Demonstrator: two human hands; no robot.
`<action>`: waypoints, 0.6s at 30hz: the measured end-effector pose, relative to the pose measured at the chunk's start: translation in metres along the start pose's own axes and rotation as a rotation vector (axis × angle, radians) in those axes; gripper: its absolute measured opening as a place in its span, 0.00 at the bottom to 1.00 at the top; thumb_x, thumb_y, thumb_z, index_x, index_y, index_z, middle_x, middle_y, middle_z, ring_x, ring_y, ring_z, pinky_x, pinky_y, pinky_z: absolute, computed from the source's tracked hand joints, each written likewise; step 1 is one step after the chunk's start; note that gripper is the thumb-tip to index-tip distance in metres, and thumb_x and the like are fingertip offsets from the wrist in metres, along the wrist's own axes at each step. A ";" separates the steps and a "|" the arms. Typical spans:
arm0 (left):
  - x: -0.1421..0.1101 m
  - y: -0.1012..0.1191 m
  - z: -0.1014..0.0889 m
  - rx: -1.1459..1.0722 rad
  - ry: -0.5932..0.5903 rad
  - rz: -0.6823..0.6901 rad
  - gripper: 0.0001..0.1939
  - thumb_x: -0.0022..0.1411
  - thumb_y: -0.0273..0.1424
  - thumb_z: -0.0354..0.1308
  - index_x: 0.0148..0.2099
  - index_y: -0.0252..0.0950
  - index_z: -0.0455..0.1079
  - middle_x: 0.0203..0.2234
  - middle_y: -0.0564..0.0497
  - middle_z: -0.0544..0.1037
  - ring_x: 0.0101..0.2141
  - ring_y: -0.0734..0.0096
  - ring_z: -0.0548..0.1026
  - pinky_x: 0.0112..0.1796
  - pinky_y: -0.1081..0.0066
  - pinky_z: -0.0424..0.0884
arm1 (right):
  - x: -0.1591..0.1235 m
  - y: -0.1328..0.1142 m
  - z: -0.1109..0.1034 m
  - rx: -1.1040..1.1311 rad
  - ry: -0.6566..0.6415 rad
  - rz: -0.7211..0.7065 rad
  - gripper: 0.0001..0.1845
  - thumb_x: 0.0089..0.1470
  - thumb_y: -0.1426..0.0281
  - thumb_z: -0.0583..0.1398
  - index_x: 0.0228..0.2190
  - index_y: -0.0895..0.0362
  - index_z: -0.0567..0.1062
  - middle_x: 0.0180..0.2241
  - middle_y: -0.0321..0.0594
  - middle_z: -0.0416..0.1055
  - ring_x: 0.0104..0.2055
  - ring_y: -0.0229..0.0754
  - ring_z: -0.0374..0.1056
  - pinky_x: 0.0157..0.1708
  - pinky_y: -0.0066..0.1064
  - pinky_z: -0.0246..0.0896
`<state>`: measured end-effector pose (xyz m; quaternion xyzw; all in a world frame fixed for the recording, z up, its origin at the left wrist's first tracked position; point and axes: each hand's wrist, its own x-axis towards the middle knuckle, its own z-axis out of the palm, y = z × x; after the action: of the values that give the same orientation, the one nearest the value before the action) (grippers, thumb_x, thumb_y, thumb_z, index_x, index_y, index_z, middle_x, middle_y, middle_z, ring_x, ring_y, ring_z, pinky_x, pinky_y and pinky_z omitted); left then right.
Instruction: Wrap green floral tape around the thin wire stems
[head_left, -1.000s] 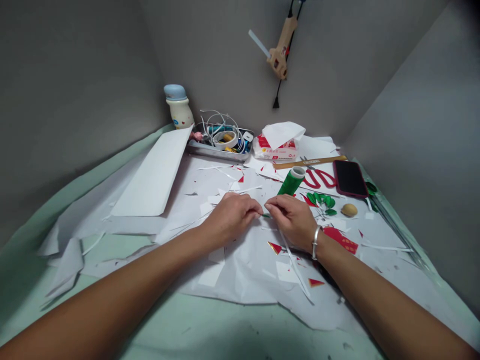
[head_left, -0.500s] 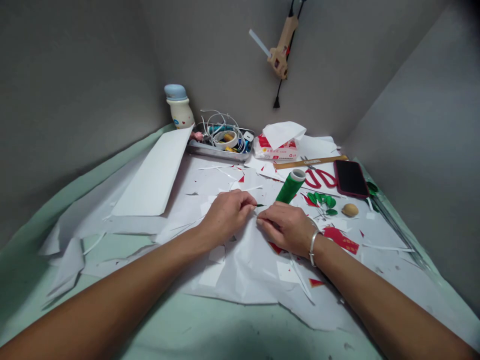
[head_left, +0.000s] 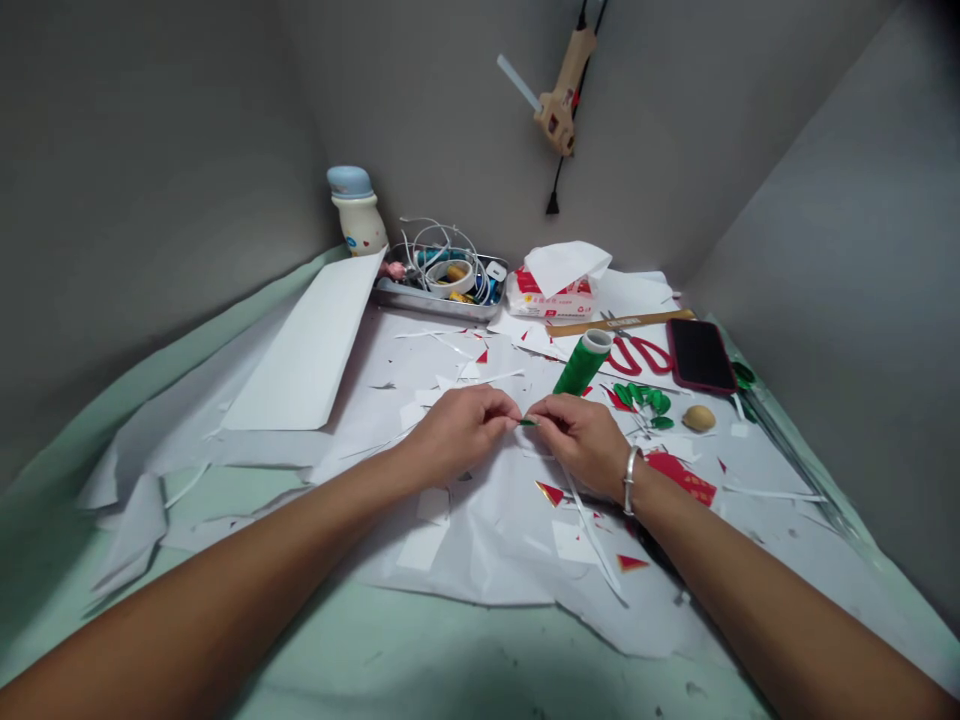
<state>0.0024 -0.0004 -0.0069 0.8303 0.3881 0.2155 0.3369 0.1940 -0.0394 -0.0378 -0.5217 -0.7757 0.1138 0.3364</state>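
My left hand (head_left: 469, 430) pinches one end of a small, narrow green piece (head_left: 528, 422). Fingertips of my right hand (head_left: 581, 435) are closed at its other end, so the piece lies level between both hands. Whether thread runs from it is too fine to make out. Just behind my right hand stands a tilted spool of green thread (head_left: 580, 364). Several green leaf-shaped pieces (head_left: 641, 400) with thin pale stems lie to its right, beside a small round tan object (head_left: 699, 419).
Paper scraps cover the white sheet (head_left: 495, 560). Red-handled scissors (head_left: 641, 355), a tan ruler-like strip (head_left: 652, 321) and a phone (head_left: 701, 356) lie back right. Behind are a tissue pack (head_left: 551, 300), a metal tray (head_left: 442, 305) and a bottle (head_left: 358, 215). A glue gun (head_left: 559, 110) hangs above.
Half a second ago my right hand was nearer me, apart from the green piece. It has moved up and right, and its fingertips now meet the piece's end.
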 end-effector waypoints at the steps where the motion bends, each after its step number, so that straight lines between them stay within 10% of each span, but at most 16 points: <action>1: 0.000 0.001 -0.001 -0.010 0.001 -0.029 0.09 0.57 0.27 0.52 0.36 0.38 0.73 0.34 0.52 0.79 0.35 0.69 0.74 0.37 0.70 0.66 | -0.001 -0.001 0.000 -0.018 -0.032 -0.012 0.07 0.55 0.73 0.57 0.30 0.55 0.75 0.27 0.35 0.73 0.32 0.38 0.66 0.33 0.29 0.59; 18: -0.004 0.000 0.004 0.184 0.063 0.051 0.11 0.58 0.27 0.51 0.37 0.38 0.75 0.32 0.50 0.78 0.34 0.66 0.73 0.37 0.67 0.65 | -0.001 -0.011 -0.006 -0.082 0.044 -0.298 0.07 0.56 0.72 0.56 0.32 0.57 0.76 0.27 0.37 0.73 0.29 0.38 0.63 0.33 0.29 0.59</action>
<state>0.0025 -0.0053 -0.0102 0.8603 0.3954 0.2134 0.2410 0.1897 -0.0463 -0.0282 -0.4166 -0.8409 0.0194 0.3448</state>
